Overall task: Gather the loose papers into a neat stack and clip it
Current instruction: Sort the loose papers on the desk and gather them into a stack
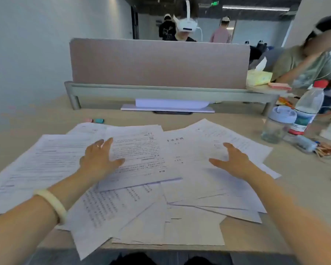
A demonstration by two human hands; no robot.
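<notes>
papers (141,169) lie fanned out loose over the near half of the surface (256,236), overlapping at odd angles; several corners hang past the near edge at 6 o'clock. no neat stack yet.

left hand (98,157) rests flat on the sheets at about 10 o'clock of the spread, fingers apart, palm down, gripping nothing. pale bangle (52,203) on that wrist. right hand (235,159) sits mirrored at about 2 o'clock, fingers spread wide, also holding nothing; cannot tell whether its palm fully touches the paper or hovers just over it.

two small clips (96,120), one pink and one teal, lie at 11 o'clock beyond the spread, apart from the sheets. at 3 o'clock stand a clear tumbler (277,123) and a water bottle (308,108), near the right edge of the papers.

judgement: step in hand is the first sweep inward. to do it well, draw both palms toward 12-to-6 centre line with light pressure so sheets slide over each other and don't crease. outliers at far 9 o'clock and the overhanging corners at 6 o'clock need collecting too, or they get left behind. keep the right-side sweep clear of the tumbler. once bunched, lift upright and tap the long and short edges on the surface to square them, then reach for a clip.
</notes>
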